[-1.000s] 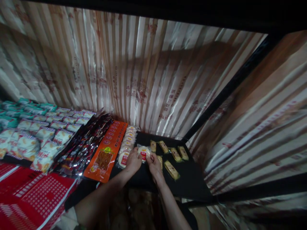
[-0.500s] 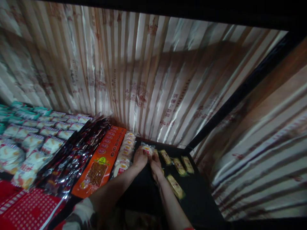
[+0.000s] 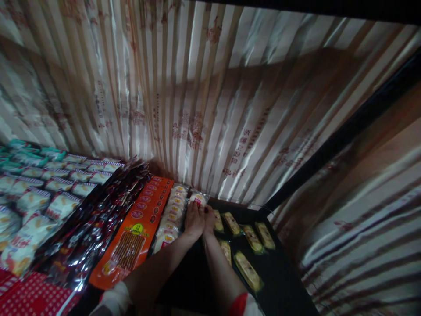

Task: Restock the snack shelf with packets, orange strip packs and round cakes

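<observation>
Both my hands meet at the back of a black shelf (image 3: 279,281), against the striped wall. My left hand (image 3: 193,220) and my right hand (image 3: 208,218) together grip a small round white snack packet (image 3: 197,199) with a red label, holding it at the far end of a row of the same round packets (image 3: 171,215). The fingers of both hands are curled on the packet. Just right of my right hand lie several small yellow-wrapped bars (image 3: 251,239) flat on the shelf.
Left of the round packets lies a long orange snack bag (image 3: 138,224), then dark glossy bags (image 3: 98,210), white puffed-snack bags (image 3: 39,197) and red checked packs (image 3: 36,298). A glossy striped foil sheet (image 3: 197,96) backs the shelf. A black frame post (image 3: 345,131) rises at the right.
Both hands have carried the round packet away from me, from the middle of the shelf to the far end of the row by the wall. The camera has moved closer.
</observation>
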Demonstrator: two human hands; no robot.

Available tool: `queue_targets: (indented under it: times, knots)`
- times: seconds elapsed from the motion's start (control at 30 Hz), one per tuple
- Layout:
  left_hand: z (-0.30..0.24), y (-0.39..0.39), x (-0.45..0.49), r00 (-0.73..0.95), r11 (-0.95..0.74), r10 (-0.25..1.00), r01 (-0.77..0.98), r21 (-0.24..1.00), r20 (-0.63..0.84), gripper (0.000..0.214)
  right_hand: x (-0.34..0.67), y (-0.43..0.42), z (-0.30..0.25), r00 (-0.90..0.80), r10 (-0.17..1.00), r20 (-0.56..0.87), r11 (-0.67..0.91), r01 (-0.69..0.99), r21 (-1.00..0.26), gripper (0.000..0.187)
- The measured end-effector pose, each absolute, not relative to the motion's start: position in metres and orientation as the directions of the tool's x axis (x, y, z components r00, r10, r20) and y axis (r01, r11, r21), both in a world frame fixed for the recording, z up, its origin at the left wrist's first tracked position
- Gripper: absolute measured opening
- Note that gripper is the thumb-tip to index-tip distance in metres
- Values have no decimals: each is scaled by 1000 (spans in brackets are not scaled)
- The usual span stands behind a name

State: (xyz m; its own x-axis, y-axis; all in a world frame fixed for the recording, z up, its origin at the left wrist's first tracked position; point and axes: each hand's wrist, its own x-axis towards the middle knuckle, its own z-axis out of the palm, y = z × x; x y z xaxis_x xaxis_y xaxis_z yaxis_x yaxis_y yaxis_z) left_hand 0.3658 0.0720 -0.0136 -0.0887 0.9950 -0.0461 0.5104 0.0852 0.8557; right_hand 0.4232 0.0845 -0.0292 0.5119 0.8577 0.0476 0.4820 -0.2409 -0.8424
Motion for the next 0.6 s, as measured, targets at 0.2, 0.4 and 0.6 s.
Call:
queue_targets:
  times: [0.2, 0.4, 0.6]
  knots:
    - [-16, 80, 362, -57, 98, 995, 527, 844, -80, 42, 419, 91, -20, 509, 861, 3, -337, 575, -746, 29]
    - [-9, 79, 362, -29, 119, 992, 529, 840, -122, 43, 417, 99, -15, 472, 881, -14, -343, 620, -705, 30]
    - [-9, 81, 360, -40, 138, 990, 511, 848, -137, 45, 415, 105, -16, 468, 884, 1, -337, 637, -693, 29]
